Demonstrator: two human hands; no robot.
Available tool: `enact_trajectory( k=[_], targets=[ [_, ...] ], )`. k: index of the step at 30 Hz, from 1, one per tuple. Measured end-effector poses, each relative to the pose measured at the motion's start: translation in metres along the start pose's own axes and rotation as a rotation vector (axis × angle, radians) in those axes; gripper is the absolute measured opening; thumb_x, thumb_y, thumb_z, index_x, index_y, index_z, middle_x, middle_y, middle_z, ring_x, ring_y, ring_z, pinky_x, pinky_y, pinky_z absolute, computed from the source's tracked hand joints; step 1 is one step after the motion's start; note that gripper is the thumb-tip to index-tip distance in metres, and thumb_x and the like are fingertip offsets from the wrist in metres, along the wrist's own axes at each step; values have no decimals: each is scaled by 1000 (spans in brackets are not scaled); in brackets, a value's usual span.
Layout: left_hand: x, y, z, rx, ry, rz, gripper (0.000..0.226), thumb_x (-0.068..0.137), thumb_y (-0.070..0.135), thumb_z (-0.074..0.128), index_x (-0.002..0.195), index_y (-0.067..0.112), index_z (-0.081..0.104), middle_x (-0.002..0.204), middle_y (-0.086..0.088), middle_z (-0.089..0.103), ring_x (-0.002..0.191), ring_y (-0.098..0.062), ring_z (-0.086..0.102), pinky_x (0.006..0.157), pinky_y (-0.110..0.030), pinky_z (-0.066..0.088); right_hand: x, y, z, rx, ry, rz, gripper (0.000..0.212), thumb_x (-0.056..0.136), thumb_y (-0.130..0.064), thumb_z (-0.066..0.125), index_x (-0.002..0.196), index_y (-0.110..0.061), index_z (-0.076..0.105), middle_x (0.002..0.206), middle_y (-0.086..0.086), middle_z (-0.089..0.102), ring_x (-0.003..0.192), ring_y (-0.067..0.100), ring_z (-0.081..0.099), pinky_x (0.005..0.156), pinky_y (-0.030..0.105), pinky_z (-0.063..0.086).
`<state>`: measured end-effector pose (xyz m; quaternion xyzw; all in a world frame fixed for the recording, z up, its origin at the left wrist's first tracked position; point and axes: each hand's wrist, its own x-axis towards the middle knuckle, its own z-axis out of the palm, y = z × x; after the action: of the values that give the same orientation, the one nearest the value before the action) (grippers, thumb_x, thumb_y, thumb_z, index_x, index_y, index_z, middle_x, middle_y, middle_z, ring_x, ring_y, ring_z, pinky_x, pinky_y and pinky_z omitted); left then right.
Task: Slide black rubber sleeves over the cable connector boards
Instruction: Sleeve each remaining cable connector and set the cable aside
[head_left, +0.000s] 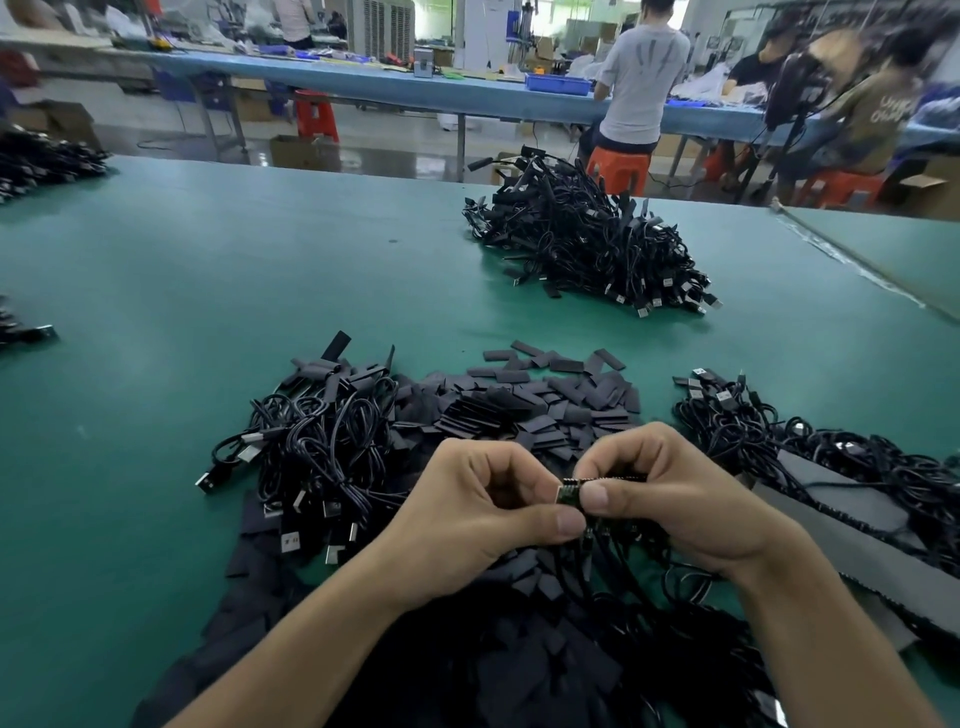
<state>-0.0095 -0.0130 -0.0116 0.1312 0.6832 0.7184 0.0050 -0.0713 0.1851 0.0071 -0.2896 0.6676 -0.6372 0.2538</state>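
Note:
My left hand (478, 512) and my right hand (670, 493) meet above the near middle of the green table (156, 312). Between their fingertips is a small green connector board (570, 491) with a black cable hanging below it. My right thumb and fingers pinch the board's right part, where a black rubber sleeve (618, 477) shows. The curled fingers and thumb of my left hand pinch the board's left end. A heap of loose flat black sleeves (540, 400) lies just beyond my hands.
Tangled black USB cables lie in a pile at left (322, 452), another at right (810, 441), and a large heap farther back (587, 239). More cables sit at the table's left edge (41, 156). People on orange stools work at a blue bench behind.

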Motion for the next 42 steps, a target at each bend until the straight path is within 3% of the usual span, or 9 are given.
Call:
enact_trajectory(
  k=[11, 18, 24, 27, 29, 30, 33, 37, 42],
  targets=[
    [2, 0, 0, -143, 67, 43, 16, 77, 14, 82, 78, 8, 68, 71, -7, 70, 64, -14, 64, 63, -21, 51, -1, -10, -2, 15, 146, -21, 15, 71, -25, 86, 78, -14, 78, 74, 5, 73, 68, 13, 67, 65, 20, 54],
    [11, 13, -22, -48, 513, 243, 18, 86, 36, 63, 86, 18, 67, 74, -3, 71, 61, -17, 69, 64, -24, 58, -13, -22, -18, -1162, 854, 255, 35, 74, -33, 85, 106, -31, 72, 96, -4, 72, 96, 21, 64, 89, 41, 50],
    [12, 11, -36, 281, 616, 204, 21, 90, 46, 56, 95, 37, 74, 51, 17, 51, 42, -6, 37, 41, -24, 33, -4, -37, 29, -1366, 735, 127, 28, 80, -14, 79, 99, -34, 75, 102, -8, 68, 101, 16, 54, 82, 33, 23],
    [13, 4, -38, 458, 528, 90, 32, 103, 28, 51, 131, 24, 64, 98, 32, 52, 88, -5, 57, 53, -39, 45, -1, -45, 53, -1272, 497, -25, 28, 83, -7, 74, 98, -31, 77, 98, -11, 68, 91, 9, 55, 85, 28, 39],
    [15, -4, -40, 449, 483, 6, 38, 104, 16, 48, 142, 19, 55, 56, 20, 60, 63, -19, 60, 56, -41, 47, 2, -44, 63, -1196, 315, -32, 27, 91, -8, 66, 105, -29, 75, 104, -12, 67, 93, 8, 60, 88, 28, 51],
    [16, -7, -42, 434, 475, -26, 40, 104, 12, 48, 143, 19, 54, 65, 26, 26, 58, -22, 58, 58, -44, 48, 4, -41, 67, -1182, 258, -12, 29, 93, -7, 61, 111, -28, 73, 108, -11, 66, 96, 10, 62, 89, 29, 53],
    [16, -4, -43, 321, 487, -28, 43, 103, 7, 48, 142, 26, 51, 68, 12, 64, 54, -7, 55, 52, -25, 48, 8, -29, 77, -1297, 124, 91, 32, 93, -6, 56, 116, -25, 65, 114, -5, 62, 107, 20, 58, 93, 36, 48],
    [16, 3, -47, 179, 589, 45, 22, 102, 6, 51, 114, 23, 57, 82, 5, 73, 49, -8, 59, 44, -19, 46, 6, -19, 81, -1507, 152, 261, 8, 93, -22, 55, 94, -24, 47, 95, -4, 58, 103, 25, 54, 84, 38, 28],
    [14, 2, -53, 351, 634, 127, 25, 100, 12, 58, 98, 36, 62, 84, 15, 74, 47, -1, 53, 46, -16, 44, 11, 9, 68, -1589, 218, 346, 53, 94, -27, 54, 142, -27, 32, 127, -1, 54, 120, 28, 46, 94, 43, 25]
  ],
)
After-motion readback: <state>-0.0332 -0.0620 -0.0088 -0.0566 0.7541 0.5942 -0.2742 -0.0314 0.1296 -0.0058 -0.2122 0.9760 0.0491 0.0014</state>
